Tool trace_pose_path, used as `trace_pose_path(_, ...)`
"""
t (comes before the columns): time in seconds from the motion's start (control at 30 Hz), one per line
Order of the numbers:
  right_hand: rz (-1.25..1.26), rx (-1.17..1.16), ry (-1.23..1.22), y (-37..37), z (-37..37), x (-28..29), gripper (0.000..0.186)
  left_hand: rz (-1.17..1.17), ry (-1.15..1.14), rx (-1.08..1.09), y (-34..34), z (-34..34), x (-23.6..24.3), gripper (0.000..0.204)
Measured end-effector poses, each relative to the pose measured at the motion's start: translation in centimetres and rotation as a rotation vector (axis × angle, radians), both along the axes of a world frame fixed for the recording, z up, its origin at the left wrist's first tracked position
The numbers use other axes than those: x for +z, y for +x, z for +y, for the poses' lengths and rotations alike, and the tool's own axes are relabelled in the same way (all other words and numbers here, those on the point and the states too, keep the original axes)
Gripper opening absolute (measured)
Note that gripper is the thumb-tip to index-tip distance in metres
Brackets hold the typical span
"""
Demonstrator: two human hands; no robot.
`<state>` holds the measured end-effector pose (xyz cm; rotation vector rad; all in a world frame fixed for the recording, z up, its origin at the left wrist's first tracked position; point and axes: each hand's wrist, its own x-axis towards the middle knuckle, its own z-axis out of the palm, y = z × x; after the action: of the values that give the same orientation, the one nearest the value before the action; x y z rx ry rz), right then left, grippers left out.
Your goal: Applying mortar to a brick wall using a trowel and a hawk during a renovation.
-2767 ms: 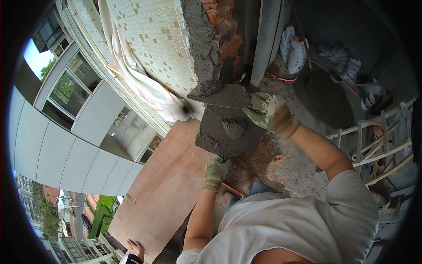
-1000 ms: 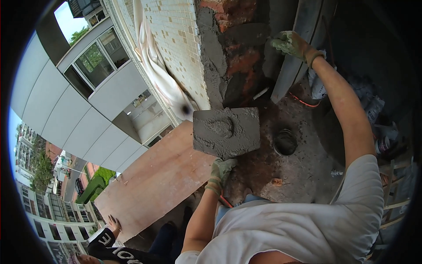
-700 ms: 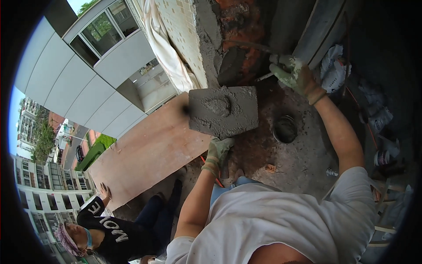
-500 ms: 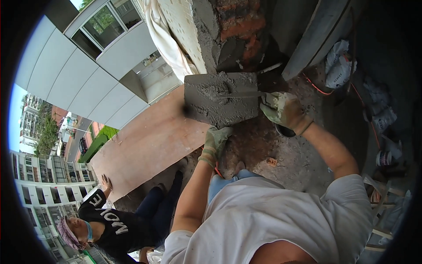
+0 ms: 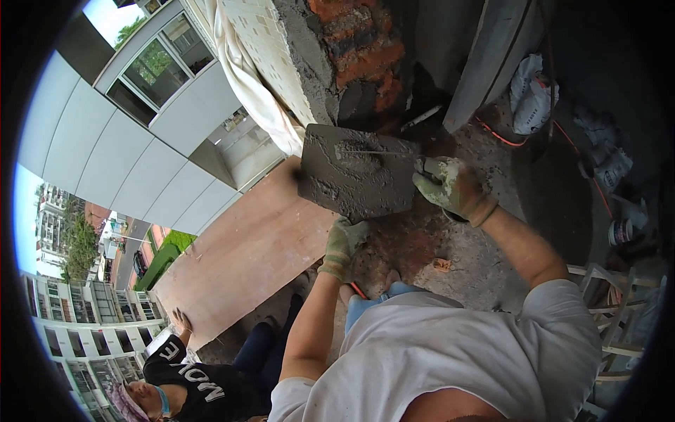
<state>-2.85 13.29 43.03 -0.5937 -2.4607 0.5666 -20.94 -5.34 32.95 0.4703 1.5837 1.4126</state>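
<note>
A: Since the wet mortar [image 5: 358,158] sits heaped on the flat mortar board [image 5: 355,179], how would you say the load handles?

B: Heavy and soft, I'd judge. The grey mass looks pasty and would slump or slide off if the board tipped. The board itself looks stiff, a square slab held roughly level in front of the brick pillar [image 5: 351,49].

A: Where is it gripped?

B: From beneath. The left hand [image 5: 344,239], in a stained glove, reaches up under the board's near edge; its fingers are hidden there, so I cannot tell how tightly they close, though it plainly carries the board. A hold near the middle underneath looks the safest balance.

A: And the other hand?

B: The right hand [image 5: 450,186], also gloved, is curled shut around a handle at the board's right edge. A thin blade, probably a trowel [image 5: 380,151], lies across the mortar.

A: What's around?

B: Rough, mortar-spattered floor [image 5: 464,260] below, a wide plywood sheet [image 5: 246,260] to the left, white bags [image 5: 531,95] by the wall, and another person [image 5: 204,383] in a dark shirt crouched lower down.
</note>
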Motion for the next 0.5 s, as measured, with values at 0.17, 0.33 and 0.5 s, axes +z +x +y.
trace_pose_path(0.17, -0.173, 0.072, 0.475, -0.8, 3.4, 3.7, 0.029, 0.297, -0.036, -0.085, -1.5, -1.3, -0.4, 0.021)
trace_pose_path(0.33, 0.404, 0.118, 0.663, -4.1, 4.9, 4.2, 0.029, 0.865, -0.335, -0.25, 1.3, -3.1, -2.2, 0.028)
trace_pose_path(0.5, 0.678, 0.274, 0.116, -11.8, 6.7, -2.9, 0.022, -0.174, -0.134, 0.127, 3.0, -1.9, -2.1, 0.011)
